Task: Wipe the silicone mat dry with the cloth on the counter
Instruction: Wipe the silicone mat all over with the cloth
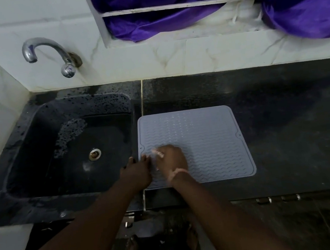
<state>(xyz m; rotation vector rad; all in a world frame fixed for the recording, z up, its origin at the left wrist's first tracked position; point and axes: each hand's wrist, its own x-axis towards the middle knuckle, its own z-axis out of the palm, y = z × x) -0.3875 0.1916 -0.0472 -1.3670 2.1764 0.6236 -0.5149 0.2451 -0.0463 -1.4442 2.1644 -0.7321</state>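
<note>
Low in the frame, the left hand [137, 172] presses fingers flat on the grey silicone mat [200, 141] at its left edge; the right hand [171, 160], blurred, grips a pale cloth [156, 153]. Unpinned, the mat could slide toward the sink [20, 138].

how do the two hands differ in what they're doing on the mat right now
The left hand rests at the silicone mat's left edge, beside the sink, fingers laid flat and holding nothing. The right hand lies further in on the mat's ridged surface, fingers curled round a small pale cloth, and looks motion-blurred, while the left is sharper. The right wrist wears a thin band; the left shows none. Both are at the mat's near left corner.
</note>
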